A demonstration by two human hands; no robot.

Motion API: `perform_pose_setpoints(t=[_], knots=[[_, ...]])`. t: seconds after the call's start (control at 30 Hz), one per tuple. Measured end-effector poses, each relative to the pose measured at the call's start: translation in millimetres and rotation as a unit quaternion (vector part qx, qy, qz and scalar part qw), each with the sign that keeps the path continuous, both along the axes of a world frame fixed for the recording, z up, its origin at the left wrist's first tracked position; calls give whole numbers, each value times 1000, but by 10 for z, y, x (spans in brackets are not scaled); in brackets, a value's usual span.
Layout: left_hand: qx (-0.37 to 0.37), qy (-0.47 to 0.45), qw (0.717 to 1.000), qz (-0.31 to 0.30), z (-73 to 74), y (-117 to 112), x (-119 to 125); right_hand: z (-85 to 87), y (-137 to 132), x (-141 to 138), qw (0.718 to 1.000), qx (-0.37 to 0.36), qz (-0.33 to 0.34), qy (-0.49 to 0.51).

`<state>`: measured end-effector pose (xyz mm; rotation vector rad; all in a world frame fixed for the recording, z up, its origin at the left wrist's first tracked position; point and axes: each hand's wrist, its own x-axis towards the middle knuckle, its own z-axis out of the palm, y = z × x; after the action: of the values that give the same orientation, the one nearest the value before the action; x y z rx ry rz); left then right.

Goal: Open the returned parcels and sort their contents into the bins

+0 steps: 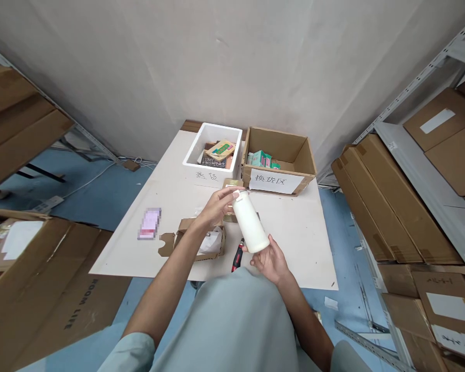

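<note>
A white cylindrical bottle (250, 222) is held tilted above the white table (302, 227), between both hands. My left hand (217, 205) grips its upper end, fingers wrapped around the cap. My right hand (270, 261) cups the bottle's lower end from beneath. Below the bottle lies an opened small cardboard box (201, 240) with white packing inside. A red-and-black utility knife (237, 256) lies on the table just left of my right hand.
A white foam box (213, 150) with packaged goods and a brown carton (281, 160) with a paper label stand at the table's far edge. A blurred pink slip (149, 223) lies at left. Large cartons and metal shelving flank both sides.
</note>
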<state>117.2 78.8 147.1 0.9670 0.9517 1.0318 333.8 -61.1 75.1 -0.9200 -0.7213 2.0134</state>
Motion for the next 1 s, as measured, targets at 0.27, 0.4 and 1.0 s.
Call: perform_pose_setpoints(t=[0.27, 0.4, 1.0], knots=[[-17, 80, 986, 145, -85, 13, 46, 36, 12, 71, 822, 313, -209, -427], [-13, 113, 981, 154, -150, -31, 127, -43, -49, -35, 719, 384, -177, -551], [43, 127, 991, -11, -254, -108, -170, -137, -16, 173, 994, -58, -86, 25]])
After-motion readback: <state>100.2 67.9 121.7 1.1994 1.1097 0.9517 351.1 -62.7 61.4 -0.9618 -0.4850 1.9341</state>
